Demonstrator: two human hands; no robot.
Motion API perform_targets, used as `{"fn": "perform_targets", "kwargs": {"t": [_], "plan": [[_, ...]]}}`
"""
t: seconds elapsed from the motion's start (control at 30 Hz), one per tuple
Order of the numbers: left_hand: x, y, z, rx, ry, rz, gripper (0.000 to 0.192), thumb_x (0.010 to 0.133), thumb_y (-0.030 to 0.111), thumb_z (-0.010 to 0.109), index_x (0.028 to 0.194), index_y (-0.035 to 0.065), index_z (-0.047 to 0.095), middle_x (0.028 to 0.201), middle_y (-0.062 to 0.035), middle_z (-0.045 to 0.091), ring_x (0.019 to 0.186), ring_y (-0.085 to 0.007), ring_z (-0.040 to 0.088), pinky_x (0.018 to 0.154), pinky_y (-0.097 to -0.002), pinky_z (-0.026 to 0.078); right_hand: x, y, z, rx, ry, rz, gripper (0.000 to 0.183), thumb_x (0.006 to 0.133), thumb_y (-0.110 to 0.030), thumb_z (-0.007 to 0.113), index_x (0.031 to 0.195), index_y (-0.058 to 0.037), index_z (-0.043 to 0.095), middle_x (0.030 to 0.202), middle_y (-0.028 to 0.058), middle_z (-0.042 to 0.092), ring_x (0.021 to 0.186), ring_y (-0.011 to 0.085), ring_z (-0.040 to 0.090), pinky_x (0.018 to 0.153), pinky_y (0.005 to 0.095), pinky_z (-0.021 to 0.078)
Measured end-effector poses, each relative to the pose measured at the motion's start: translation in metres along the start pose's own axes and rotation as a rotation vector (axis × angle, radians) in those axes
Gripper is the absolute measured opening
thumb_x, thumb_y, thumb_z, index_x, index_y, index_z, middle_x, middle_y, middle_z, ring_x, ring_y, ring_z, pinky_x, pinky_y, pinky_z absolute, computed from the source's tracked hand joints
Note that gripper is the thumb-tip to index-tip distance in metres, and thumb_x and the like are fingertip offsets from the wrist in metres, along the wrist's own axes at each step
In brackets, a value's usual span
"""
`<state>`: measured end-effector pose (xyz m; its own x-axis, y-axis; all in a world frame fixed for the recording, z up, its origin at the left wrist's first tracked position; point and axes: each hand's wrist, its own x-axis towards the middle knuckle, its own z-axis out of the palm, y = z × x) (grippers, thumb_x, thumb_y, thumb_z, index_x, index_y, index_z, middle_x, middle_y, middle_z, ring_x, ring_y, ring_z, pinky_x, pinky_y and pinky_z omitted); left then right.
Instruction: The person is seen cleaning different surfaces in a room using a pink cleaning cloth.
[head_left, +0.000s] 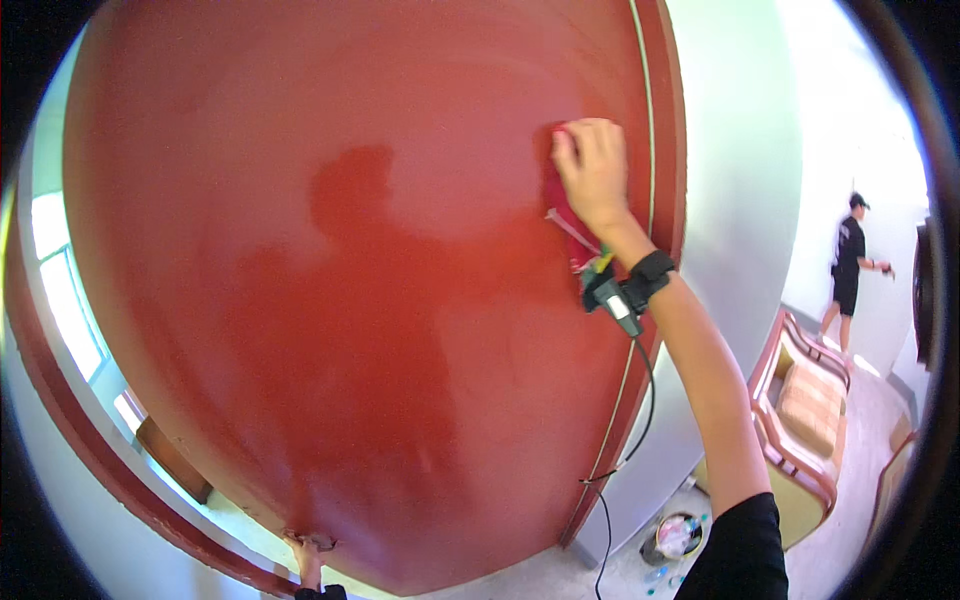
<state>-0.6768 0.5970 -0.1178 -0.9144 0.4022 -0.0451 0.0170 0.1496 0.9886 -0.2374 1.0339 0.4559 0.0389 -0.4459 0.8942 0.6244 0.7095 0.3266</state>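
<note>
A large red painted door (420, 300) fills the middle of the head view, with a soft shadow across it. Near its right edge, my right hand (596, 169) presses a dark red cloth (570, 217) against the surface. The cloth hangs below the fingers towards the wrist. A black strap with a small device (619, 304) and a cable is on the right wrist. Low at the door's left edge, my left hand (306, 559) touches the area of a round knob or lock fitting (322, 541); its fingers are partly hidden there.
A wooden armchair with a cushion (810, 409) stands at the right. A bin with rubbish (679, 536) and plastic bottles (655, 576) are on the floor at lower right. Another person in black (847, 255) stands farther back. The red door frame (667, 150) borders a pale wall.
</note>
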Motion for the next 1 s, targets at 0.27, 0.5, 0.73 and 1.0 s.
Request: {"fn": "perform_targets", "kwargs": {"t": [0.27, 0.5, 0.73, 1.0], "plan": [[-0.006, -0.005, 0.001, -0.004, 0.02, 0.009, 0.041, 0.092, 0.022, 0.037, 0.128, 0.0027, 0.036, 0.1, -0.015, 0.055, 0.084, -0.0205, 0.058, 0.07, -0.0363, 0.05, 0.007, 0.023, 0.018, -0.331, 0.168, 0.527, 0.019, 0.086, -0.02, 0.054, 0.088, -0.0016, 0.055, 0.088, 0.0183, 0.055, 0.085, 0.0365, 0.051, 0.077, 0.0462, 0.0389], [-0.001, 0.0, -0.001, 0.014, 0.011, 0.013, 0.041, 0.092, 0.021, 0.038, 0.128, 0.0027, 0.036, 0.099, -0.0146, 0.055, 0.083, -0.0197, 0.057, 0.069, -0.0356, 0.05, -0.001, -0.181, 0.03, 0.344, -0.171, -0.236, 0.016, 0.07, -0.019, 0.066, 0.08, -0.0119, 0.057, 0.083, 0.0044, 0.055, 0.078, 0.0241, 0.053, 0.064, 0.0402, 0.0394], [0.014, 0.023, 0.023, 0.029, -0.014, 0.044, 0.041, 0.092, 0.021, 0.038, 0.128, 0.0028, 0.035, 0.099, -0.0143, 0.055, 0.083, -0.019, 0.057, 0.068, -0.035, 0.05, -0.052, -0.202, 0.013, 0.457, -0.212, -0.73, 0.006, 0.074, -0.019, 0.053, 0.076, -0.0146, 0.05, 0.076, -0.0017, 0.044, 0.076, 0.0143, 0.047, 0.069, 0.0276, 0.038], [0.026, 0.046, 0.058, 0.046, -0.023, 0.014, 0.041, 0.092, 0.021, 0.039, 0.128, 0.0028, 0.035, 0.098, -0.014, 0.055, 0.083, -0.0182, 0.056, 0.067, -0.0342, 0.05, -0.021, -0.146, 0.004, 0.424, -0.264, -0.683, 0.012, 0.074, -0.02, 0.059, 0.082, -0.0122, 0.053, 0.079, -0.0002, 0.049, 0.075, 0.0149, 0.049, 0.067, 0.0287, 0.0396]]}}
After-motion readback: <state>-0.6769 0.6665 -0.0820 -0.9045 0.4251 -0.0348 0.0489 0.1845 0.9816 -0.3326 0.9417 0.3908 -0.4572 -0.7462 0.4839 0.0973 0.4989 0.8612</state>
